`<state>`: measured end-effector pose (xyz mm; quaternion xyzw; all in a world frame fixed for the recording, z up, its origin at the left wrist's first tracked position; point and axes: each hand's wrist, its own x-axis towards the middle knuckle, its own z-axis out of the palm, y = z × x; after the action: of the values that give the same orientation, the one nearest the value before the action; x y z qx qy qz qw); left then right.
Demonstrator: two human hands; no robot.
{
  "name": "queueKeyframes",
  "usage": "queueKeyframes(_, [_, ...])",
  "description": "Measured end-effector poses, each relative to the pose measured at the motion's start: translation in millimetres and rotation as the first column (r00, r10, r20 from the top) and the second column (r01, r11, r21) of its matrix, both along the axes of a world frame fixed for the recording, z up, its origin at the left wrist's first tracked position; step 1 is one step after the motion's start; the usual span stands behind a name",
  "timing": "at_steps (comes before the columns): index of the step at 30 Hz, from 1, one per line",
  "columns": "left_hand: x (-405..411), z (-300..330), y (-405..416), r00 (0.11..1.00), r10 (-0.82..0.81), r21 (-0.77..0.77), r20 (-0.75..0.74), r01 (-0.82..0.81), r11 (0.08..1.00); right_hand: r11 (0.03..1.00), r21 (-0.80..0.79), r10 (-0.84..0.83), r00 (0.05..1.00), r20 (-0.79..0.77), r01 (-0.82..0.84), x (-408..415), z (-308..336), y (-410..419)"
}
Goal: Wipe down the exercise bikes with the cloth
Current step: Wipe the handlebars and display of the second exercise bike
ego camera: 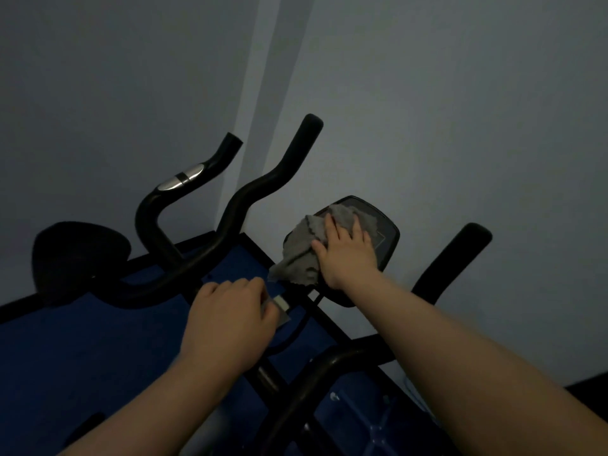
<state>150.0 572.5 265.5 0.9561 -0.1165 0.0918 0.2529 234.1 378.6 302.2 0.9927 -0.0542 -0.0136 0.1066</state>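
A black exercise bike's console (386, 232) sits in the middle of the view. My right hand (345, 255) lies flat on a crumpled grey cloth (299, 251), pressing it onto the console's face. My left hand (227, 320) is closed around the near bike's left handlebar at its silver sensor (281, 304). The right handlebar (450, 261) rises to the right of the console. A second bike's curved black handlebars (256, 189) stand behind on the left.
A black console or seat (79, 255) of the far bike is at the left. Blue floor mat (82, 353) with black edging lies below. Pale walls meet in a corner (260, 93) close behind the bikes. The bike's frame tube (296, 390) runs down the middle.
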Motion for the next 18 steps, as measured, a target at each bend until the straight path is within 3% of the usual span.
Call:
queueKeyframes(3, [0.4,0.6,-0.4,1.000,-0.004,0.015,-0.003,0.004,1.000,0.997,0.037,0.058,0.986,0.159,-0.064,-15.9,16.4,-13.2])
queueKeyframes(7, [-0.2,0.7,-1.2,1.000,-0.004,0.014,-0.022,0.005,1.000,0.986,-0.156,0.116,0.927,0.356,-0.064,-23.6,37.3,-18.9])
queueKeyframes(9, [-0.4,1.5,-1.5,1.000,-0.009,0.011,-0.026,0.009,1.000,0.960,-0.275,0.152,0.912,0.381,-0.045,-22.2,45.2,-19.2])
queueKeyframes(11, [-0.7,1.8,-1.3,1.000,-0.008,0.000,-0.026,0.008,1.000,0.955,-0.295,0.133,0.922,0.363,-0.022,-17.9,49.6,-18.7])
queueKeyframes(13, [-0.4,1.8,-1.1,1.000,-0.003,0.009,-0.018,0.003,1.000,0.990,-0.126,-0.016,0.936,0.351,0.065,-10.9,53.2,-18.0])
queueKeyframes(14, [-0.2,1.3,-1.1,1.000,-0.001,0.011,-0.015,0.001,1.000,0.991,0.056,-0.131,0.933,0.335,0.119,-8.1,56.6,-16.8])
queueKeyframes(16, [-0.2,0.4,-1.4,1.000,0.003,0.008,-0.011,-0.003,1.000,0.897,0.392,-0.334,0.893,0.301,0.204,-2.6,61.6,-17.7])
queueKeyframes(18, [0.2,-0.2,-1.5,1.000,0.003,0.011,-0.008,-0.003,1.000,0.875,0.414,-0.392,0.868,0.304,0.250,2.5,64.6,-20.9])
